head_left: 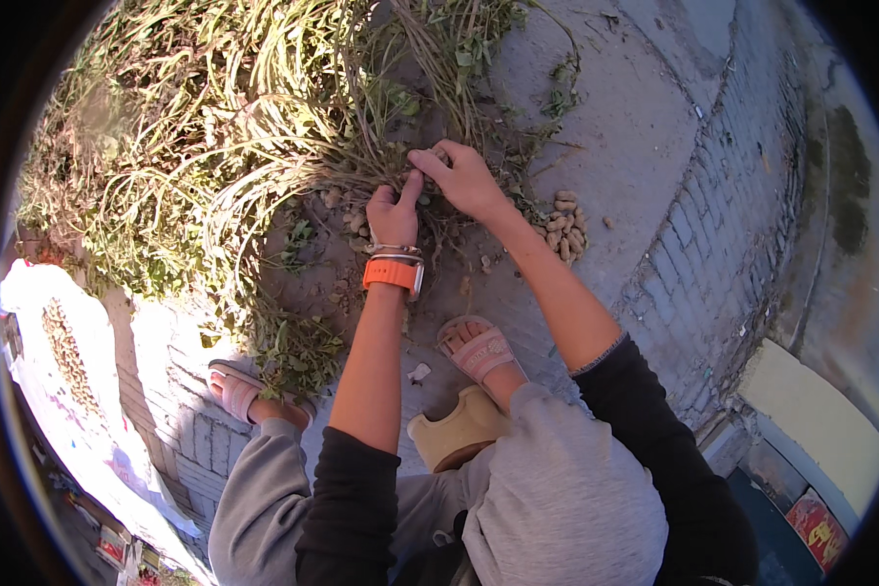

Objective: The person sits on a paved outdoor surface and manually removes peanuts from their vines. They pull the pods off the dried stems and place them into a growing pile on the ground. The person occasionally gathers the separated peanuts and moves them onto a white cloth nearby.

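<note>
Peanut plants (249, 132) with long stems and green leaves lie heaped before me, sunlit at the left. My left hand (395, 212), with an orange-banded watch at the wrist, grips the root end of a bunch of peanut plants. My right hand (460, 179) is beside it, thumb and fingers pinched on what looks like a peanut pod (442, 157) at the roots. Right of my right forearm lies a small pile of unshelled peanuts (568, 227) on the ground. More pods (357, 220) show just left of my left wrist.
A white sheet (110, 366) at the far left bears a long strip of peanuts. A beige plastic stool (458, 428) stands between my legs, near my sandalled feet. Brick paving (718, 212) runs along the right, with a pale ledge (813, 417) at the lower right.
</note>
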A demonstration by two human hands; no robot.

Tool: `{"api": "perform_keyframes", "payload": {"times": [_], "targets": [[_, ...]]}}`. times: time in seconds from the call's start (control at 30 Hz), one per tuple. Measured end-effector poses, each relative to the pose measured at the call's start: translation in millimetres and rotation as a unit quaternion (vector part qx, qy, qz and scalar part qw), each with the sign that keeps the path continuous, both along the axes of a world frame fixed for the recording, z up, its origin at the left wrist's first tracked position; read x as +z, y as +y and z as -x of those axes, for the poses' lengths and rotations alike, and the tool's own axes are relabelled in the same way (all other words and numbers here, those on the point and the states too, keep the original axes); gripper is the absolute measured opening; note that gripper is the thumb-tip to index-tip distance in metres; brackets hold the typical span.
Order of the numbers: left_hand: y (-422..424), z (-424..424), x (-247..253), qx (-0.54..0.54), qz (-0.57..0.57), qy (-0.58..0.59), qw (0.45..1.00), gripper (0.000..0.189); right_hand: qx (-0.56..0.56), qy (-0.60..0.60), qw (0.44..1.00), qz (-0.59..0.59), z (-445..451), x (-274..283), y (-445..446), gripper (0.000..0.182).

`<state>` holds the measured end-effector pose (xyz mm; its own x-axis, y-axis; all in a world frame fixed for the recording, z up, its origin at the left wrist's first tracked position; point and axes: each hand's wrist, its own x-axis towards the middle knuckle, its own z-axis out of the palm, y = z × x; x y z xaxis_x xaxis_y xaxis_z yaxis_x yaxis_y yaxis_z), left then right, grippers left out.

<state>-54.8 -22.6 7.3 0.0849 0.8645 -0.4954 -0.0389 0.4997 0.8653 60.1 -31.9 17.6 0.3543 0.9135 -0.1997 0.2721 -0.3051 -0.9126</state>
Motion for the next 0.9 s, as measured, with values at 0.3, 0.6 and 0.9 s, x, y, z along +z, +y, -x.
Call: {"api": "perform_keyframes", "payload": {"times": [0.3, 0.6, 0.9], "targets": [[0.2, 4.6, -11.0, 0.006, -0.001, -0.006, 1.000, 0.028, -0.013, -0.094, 0.983, 0.156, 5.5, -1.4, 7.8, 0.054], [0.3, 1.2, -17.4, -0.015, -0.002, 0.029, 0.999, 0.031, -0.061, -0.032, 0.993, 0.095, 2.2, -4.6, 8.6, 0.057], [-1.0, 0.7, -7.7, 0.034, -0.005, -0.036, 0.999, 0.027, -0.004, 0.264, 0.941, 0.211, -15.8, 50.8, 2.8, 0.063]]}}
